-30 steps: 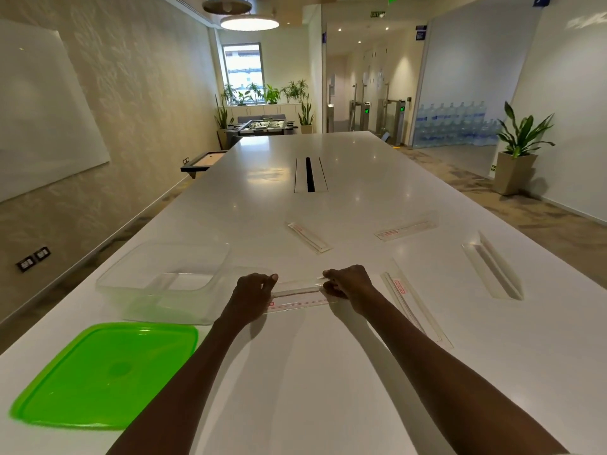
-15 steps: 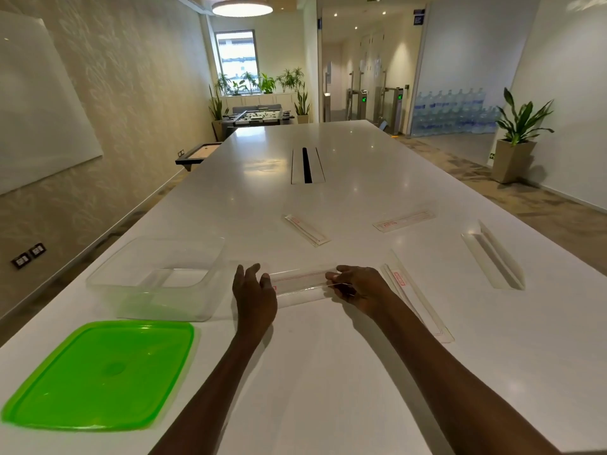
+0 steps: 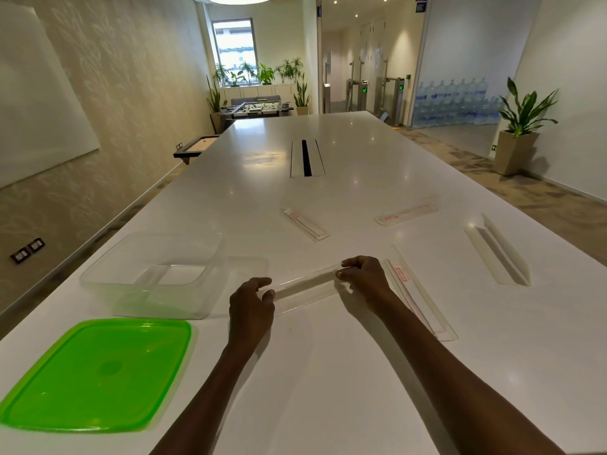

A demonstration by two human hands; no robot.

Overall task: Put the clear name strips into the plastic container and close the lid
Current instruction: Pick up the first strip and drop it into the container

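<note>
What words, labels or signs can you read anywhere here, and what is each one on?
None can be read.
Red label on the name strip beside the right hand: blurred.
Red labels on two farther strips: too small.
Blue wall sign: too small.
Green gate lights: only arrows.

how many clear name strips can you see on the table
5: one held between both hands, one beside the right wrist, one mid-table, one farther right, one standing folded far right.
</note>
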